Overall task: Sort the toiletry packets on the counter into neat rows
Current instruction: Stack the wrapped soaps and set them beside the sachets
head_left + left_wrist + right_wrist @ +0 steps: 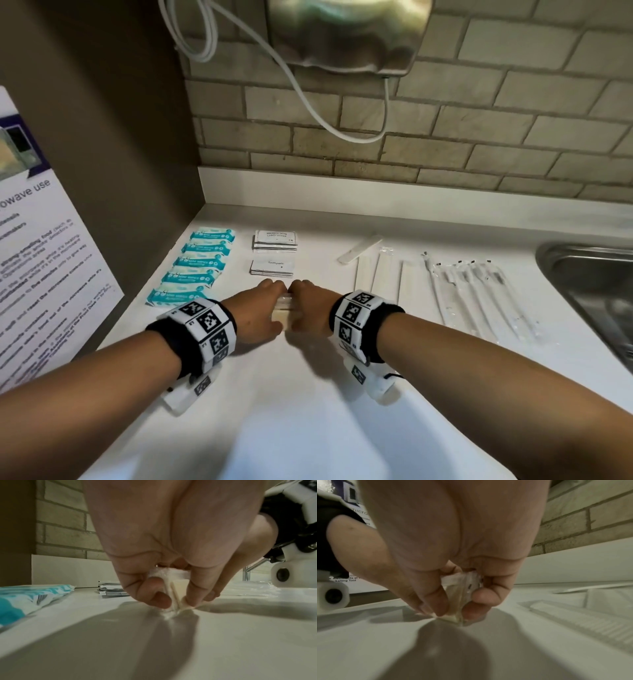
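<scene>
Head view: counter – white, sink at right.
Rows: wipes left, sachets behind hands.
Left hand: fingers curled, pinching packets.
Right hand: pinching the same packets – upright on counter.

We see a white worktop backed by a pale brick wall. At twelve o'clock a metal dryer hangs with a white cord. A steel sink lies at three o'clock, a printed notice on a brown panel at nine.
</scene>
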`<state>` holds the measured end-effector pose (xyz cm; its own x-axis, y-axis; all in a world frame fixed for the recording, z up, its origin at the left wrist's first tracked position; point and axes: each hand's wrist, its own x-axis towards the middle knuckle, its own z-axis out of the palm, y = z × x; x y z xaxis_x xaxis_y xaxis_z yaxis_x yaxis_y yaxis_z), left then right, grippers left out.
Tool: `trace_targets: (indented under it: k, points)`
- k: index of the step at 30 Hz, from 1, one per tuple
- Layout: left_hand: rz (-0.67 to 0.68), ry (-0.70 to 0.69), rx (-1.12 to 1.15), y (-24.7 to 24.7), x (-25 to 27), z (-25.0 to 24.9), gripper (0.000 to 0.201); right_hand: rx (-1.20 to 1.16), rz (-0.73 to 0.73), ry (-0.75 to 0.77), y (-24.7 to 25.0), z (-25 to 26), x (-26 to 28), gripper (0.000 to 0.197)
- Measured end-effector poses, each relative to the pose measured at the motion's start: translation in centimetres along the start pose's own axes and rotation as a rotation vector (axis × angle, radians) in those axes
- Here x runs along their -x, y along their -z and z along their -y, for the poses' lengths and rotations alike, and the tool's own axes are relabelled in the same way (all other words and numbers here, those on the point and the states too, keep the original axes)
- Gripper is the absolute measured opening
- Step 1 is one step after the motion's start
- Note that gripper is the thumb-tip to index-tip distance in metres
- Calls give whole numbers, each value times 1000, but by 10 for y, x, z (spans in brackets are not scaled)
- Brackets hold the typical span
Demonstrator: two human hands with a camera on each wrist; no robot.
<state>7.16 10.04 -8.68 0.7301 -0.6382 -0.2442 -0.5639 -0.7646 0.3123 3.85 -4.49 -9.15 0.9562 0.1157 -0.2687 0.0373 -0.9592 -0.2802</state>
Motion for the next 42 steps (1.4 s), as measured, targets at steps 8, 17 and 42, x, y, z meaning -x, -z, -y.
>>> trace_targets:
  k: [8,17,42]
  points:
    - [-10,-31,-30,2,6,6,54,-120,-60,16,2,-4,2,60]
    - [-109,22,167,-1,7,12,31,-151,-67,53,4,-6,5,40]
    - [36,37,4,1,5,2,39,-6,-72,-15,-10,4,0,46]
